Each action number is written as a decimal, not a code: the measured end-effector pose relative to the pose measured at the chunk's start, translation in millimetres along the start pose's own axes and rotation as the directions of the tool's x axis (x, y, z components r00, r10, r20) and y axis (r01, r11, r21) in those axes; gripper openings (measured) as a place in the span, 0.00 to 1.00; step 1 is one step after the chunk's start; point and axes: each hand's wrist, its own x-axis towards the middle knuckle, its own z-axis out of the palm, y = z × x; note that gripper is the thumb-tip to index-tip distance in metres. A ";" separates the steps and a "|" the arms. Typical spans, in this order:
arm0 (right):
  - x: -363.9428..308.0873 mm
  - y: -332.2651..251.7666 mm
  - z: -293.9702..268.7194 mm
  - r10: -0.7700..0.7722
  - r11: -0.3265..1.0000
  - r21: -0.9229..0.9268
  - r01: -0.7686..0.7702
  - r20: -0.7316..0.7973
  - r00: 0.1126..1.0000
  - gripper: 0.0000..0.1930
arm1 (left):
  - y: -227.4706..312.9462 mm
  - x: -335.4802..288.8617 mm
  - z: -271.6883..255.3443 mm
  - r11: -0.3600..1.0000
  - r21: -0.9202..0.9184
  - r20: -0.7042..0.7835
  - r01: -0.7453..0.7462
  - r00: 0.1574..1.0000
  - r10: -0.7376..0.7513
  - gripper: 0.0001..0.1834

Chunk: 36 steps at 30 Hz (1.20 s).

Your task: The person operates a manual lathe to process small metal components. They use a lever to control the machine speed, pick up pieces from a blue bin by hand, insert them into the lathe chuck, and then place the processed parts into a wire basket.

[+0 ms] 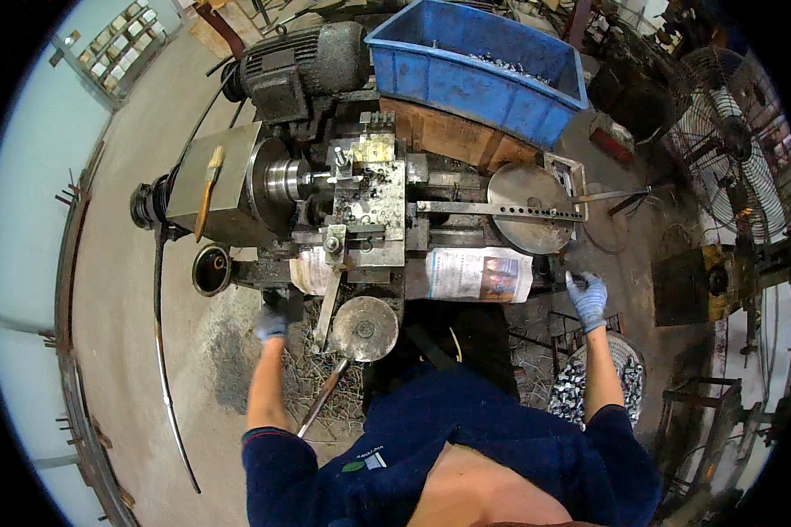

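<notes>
A small metal lathe stands before me, its chuck [283, 182] at the left and a chip-covered cross slide [369, 202] in the middle. My left hand [271, 325], in a bluish work glove, is low beside the lathe's left front. Motion blur and dark machine parts hide its fingers. My right hand [587, 299], also gloved, is by the right end of the lathe bed with fingers apart and nothing visible in it. Between the hands, a round metal disc [366, 329] on a lever sits in front of the slide. A perforated bar [501, 210] crosses a larger disc [530, 209] at the right.
A brush [208, 193] lies on the headstock cover [220, 171]. Printed paper [457, 274] covers the bed's front. Behind are a motor [308, 66] and a blue bin [466, 83] with metal parts. A basket of metal pieces [571, 391] is below my right arm; a fan [729, 140] stands right.
</notes>
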 end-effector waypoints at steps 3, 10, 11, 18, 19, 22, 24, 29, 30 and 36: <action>12.0 -47.8 -41.5 -0.163 0.985 -0.074 0.154 -0.139 0.977 0.19 | 19.4 14.5 -72.1 0.966 0.098 0.310 -0.239 0.930 0.199 0.25; 60.1 -224.8 -75.1 -0.464 0.833 0.266 0.485 -0.141 0.875 0.17 | -6.6 16.6 -82.2 0.965 0.073 0.369 -0.250 0.906 0.207 0.25; 59.7 -260.2 -74.6 -0.568 0.756 0.295 0.585 -0.149 0.809 0.18 | -12.8 15.0 -92.9 0.971 -0.012 0.304 -0.241 0.924 0.233 0.24; 35.1 -450.0 -4.4 -0.967 0.251 0.137 0.958 -0.011 0.255 0.21 | -81.2 19.7 -254.3 0.940 -0.176 -0.345 -0.293 0.912 0.220 0.19; 25.9 -475.4 1.0 -0.961 0.230 0.143 0.963 0.187 0.202 0.22 | -103.2 10.4 -280.4 0.980 0.001 -0.417 -0.197 0.891 0.180 0.20; 9.2 -527.5 28.9 -0.779 0.065 -0.163 0.984 0.609 0.152 0.26 | -166.7 -8.3 -311.1 0.996 -0.019 -0.502 -0.086 0.862 0.065 0.25; -4.6 -544.0 31.0 -0.753 0.069 -0.111 0.991 0.646 0.124 0.29 | -214.9 -32.2 -284.7 0.993 -0.001 -0.277 0.115 0.954 -0.111 0.28; 22.2 -521.1 69.9 -0.828 0.084 -0.085 0.993 0.548 0.117 0.26 | -93.0 -81.4 -249.4 0.978 -0.119 -0.336 0.172 0.920 -0.202 0.29; 22.7 -522.7 71.0 -0.840 0.093 -0.062 0.994 0.530 0.112 0.26 | -83.5 -92.3 -255.0 0.969 -0.148 -0.315 0.199 0.919 -0.237 0.29; -0.3 -537.5 71.1 -0.836 0.075 -0.014 0.997 0.544 0.070 0.23 | -198.7 -82.2 -192.5 0.946 -0.323 -0.327 0.011 0.937 -0.123 0.14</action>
